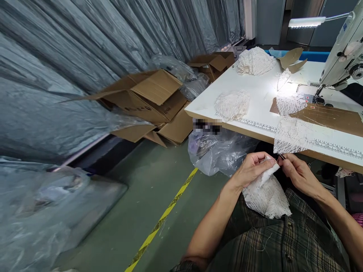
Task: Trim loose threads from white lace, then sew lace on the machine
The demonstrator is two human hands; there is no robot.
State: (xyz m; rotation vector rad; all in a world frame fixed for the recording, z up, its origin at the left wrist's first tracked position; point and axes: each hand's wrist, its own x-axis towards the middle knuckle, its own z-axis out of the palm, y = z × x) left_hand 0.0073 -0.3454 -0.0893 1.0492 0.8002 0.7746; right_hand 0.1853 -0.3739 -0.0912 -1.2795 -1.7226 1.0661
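Observation:
My left hand [256, 166] is closed on a white lace piece [268, 198], pinching its folded top edge while the rest hangs down over my lap. Facing it, my right hand [296, 172] is closed around small dark thread snips [280, 156], mostly hidden by the fingers, with the tips close to the pinched edge. Just above both hands, a strip of joined lace pieces [292, 136] drapes over the table's front edge. It runs back toward the needle area of the sewing machine [337, 56].
On the white sewing table [259, 88] lie two lace piles [254, 61] [232, 105] and brown card [334, 119]. A lamp [307, 22] shines above. Open cardboard boxes [153, 98], a plastic bag [218, 151] and yellow-black floor tape [167, 215] are at left.

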